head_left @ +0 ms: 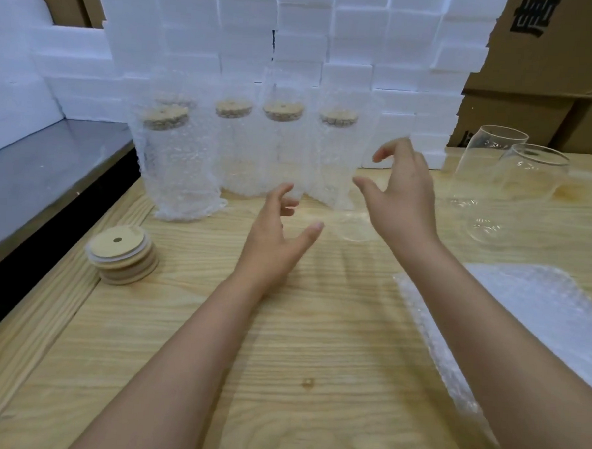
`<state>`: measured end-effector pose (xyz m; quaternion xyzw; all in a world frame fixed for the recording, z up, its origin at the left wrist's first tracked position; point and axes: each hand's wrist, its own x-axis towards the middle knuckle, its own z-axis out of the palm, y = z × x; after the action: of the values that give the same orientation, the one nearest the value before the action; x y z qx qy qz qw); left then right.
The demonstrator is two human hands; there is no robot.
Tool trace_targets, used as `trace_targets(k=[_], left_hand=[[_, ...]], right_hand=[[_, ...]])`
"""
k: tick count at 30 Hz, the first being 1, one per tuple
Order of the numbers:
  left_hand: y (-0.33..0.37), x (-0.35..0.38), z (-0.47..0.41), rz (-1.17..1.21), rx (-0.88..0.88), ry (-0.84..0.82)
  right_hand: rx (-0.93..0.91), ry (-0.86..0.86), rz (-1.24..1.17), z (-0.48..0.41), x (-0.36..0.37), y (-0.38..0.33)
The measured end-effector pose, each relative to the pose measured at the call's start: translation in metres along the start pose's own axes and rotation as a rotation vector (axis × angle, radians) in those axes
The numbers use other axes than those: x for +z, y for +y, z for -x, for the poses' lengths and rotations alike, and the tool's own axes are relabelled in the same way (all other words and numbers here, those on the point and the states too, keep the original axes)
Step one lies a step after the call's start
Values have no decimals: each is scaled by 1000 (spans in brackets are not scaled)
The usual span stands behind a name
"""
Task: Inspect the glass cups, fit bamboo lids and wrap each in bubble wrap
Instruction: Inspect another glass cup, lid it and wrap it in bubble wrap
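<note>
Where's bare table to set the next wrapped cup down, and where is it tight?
Bare wood runs across the near half of the table, between the stack of bamboo lids and the bubble wrap sheets. Crowded: the wrapped cups along the back, and the bare glass cups at back right.

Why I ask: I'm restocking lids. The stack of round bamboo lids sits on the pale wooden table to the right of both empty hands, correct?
Wrong side. The head view shows the stack of round bamboo lids on the pale wooden table to the left of both empty hands, the left hand and the right hand.
</note>
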<state>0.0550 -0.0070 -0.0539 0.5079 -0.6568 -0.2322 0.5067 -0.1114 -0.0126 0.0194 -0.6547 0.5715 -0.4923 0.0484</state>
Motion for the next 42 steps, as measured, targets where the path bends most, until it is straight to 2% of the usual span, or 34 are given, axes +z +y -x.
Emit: trace_targets(k=[2,4,10,15,21,27,36,42], left_hand=[[1,8,3,44,-34,-99],[3,11,4,78,-34,-130],[2,10,2,123,-45,-39],[0,11,1,156,-47,2],[-6,10,1,206,-10,-7],[-7,6,0,20,34,43],[-7,4,-2,-78,39,64],[-7,3,-3,-127,100,111]], right_hand=[[-33,-8,-84,15,8,-14],[-42,-16,-177,30,18,-23],[-42,56,-340,52,42,-18],[88,-36,-436,57,52,-2],[34,2,-449,64,55,4],[-26,-61,-394,70,55,0],[-52,-132,-480,72,52,-4],[30,-155,-555,72,51,-9]])
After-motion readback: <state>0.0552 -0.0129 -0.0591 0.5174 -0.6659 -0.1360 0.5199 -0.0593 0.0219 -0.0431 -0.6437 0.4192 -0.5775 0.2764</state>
